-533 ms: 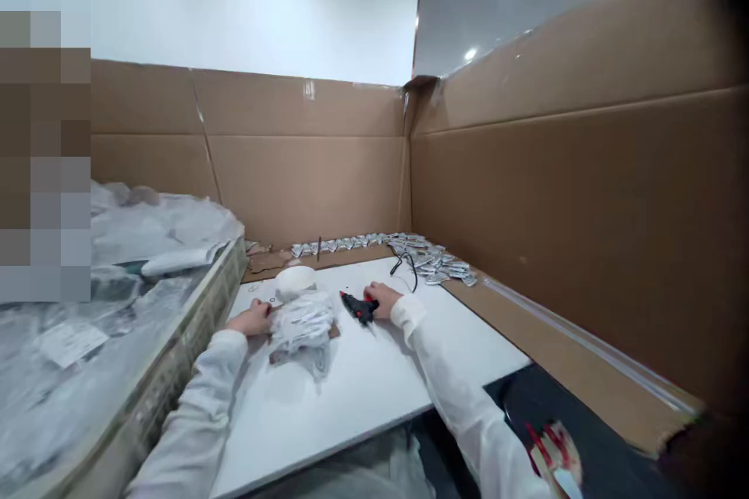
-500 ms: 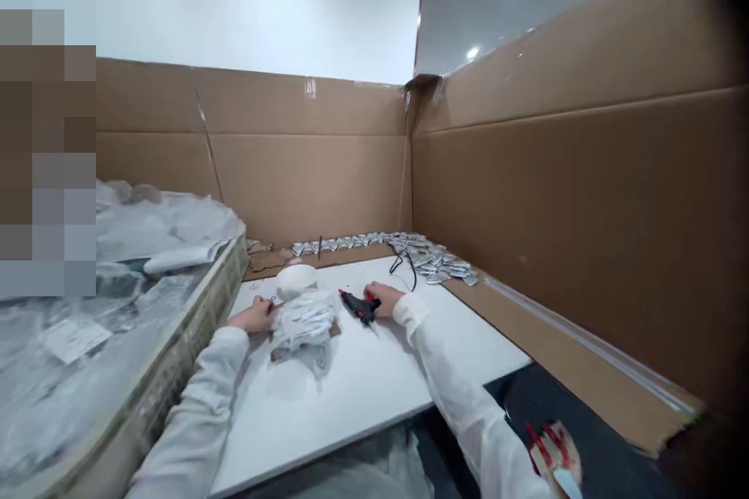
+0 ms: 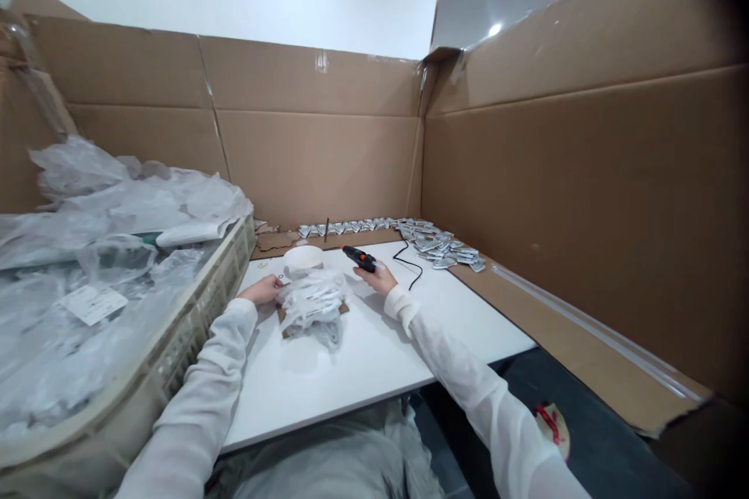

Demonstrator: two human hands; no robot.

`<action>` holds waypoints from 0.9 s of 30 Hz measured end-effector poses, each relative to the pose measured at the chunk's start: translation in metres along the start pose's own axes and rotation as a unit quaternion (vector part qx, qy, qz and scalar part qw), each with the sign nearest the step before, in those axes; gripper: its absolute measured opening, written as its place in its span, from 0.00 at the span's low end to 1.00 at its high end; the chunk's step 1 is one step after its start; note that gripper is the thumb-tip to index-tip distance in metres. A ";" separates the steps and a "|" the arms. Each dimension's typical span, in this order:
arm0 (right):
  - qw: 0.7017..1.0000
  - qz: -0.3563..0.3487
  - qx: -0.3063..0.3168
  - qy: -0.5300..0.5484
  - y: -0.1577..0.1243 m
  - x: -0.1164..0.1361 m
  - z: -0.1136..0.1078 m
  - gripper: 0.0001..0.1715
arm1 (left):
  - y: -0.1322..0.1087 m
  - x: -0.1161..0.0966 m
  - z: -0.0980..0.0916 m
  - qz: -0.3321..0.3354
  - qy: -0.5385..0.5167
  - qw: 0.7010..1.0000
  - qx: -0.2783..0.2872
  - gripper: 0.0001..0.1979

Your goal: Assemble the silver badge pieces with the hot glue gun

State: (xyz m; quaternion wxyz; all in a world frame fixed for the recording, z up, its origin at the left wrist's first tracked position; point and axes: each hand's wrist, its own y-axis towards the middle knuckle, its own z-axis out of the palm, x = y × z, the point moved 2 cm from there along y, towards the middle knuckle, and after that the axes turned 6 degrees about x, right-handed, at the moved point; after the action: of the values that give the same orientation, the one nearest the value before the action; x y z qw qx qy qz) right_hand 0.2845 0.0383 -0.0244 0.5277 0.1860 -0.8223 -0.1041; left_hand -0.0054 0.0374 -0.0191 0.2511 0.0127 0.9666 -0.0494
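The black glue gun (image 3: 360,257) is in the right hand (image 3: 379,278), its fingers wrapped around the rear part, and it seems to be held above the counter (image 3: 281,398) rather than lying on it. Its long axis slants from the hand toward the far left, so the orange tip leads and points away from the person, past the far side of the bundle of white plastic bags (image 3: 313,300). That bundle sits between the two hands, on a piece of brown cardboard (image 3: 286,323) that shows at its edges. The left hand (image 3: 263,290) is at the bundle's left side — fingertips right by its edge — and the glue gun lies across the bundle from it, to the right and a little farther off. Whether the left fingers pinch anything is too small to tell.

A white roll (image 3: 303,257) stands just beyond the bundle. Farther right, a black cord (image 3: 417,273) bends across the counter, near a pile of silvery packets (image 3: 448,249); more of them form a row along the far edge. Left of the counter, a pale crate (image 3: 175,362) holds a heap of clear plastic bags (image 3: 117,199), and cardboard walls (image 3: 316,164) rise behind and to the right.
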 end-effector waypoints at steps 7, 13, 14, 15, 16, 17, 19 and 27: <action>0.983 -0.136 -0.031 -0.118 -0.008 0.013 0.007 0.10 | -0.003 0.003 0.001 -0.077 0.040 0.996 -0.006 0.06; 0.981 -0.150 -0.054 -0.114 -0.008 0.010 0.008 0.12 | -0.017 -0.018 -0.018 -0.012 0.083 0.992 -0.097 0.06; 0.981 -0.150 -0.055 -0.108 -0.009 0.010 0.009 0.13 | -0.021 -0.023 -0.021 -0.003 0.079 0.990 -0.114 0.06; 0.982 -0.148 -0.053 -0.101 -0.009 0.010 0.010 0.14 | -0.024 -0.026 -0.025 0.001 0.071 0.989 -0.129 0.06; 0.984 -0.145 -0.051 -0.094 -0.010 0.011 0.011 0.15 | -0.027 -0.029 -0.027 0.001 0.061 0.988 -0.141 0.06; 0.985 -0.140 -0.048 -0.087 -0.010 0.011 0.012 0.16 | -0.029 -0.032 -0.029 0.000 0.051 0.987 -0.151 0.05; 0.988 -0.131 -0.044 -0.075 -0.011 0.010 0.016 0.17 | -0.032 -0.035 -0.031 0.004 0.028 0.985 -0.171 0.05; 0.990 -0.116 -0.066 -0.042 -0.013 0.009 0.025 0.17 | -0.042 -0.052 -0.043 0.136 -0.058 0.926 -0.347 0.06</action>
State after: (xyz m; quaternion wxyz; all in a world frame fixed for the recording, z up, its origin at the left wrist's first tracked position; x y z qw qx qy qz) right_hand 0.2609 0.0217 -0.0321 0.4884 0.2402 -0.8079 -0.2259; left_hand 0.0167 0.0003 0.0474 0.3001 0.0533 0.8958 0.3235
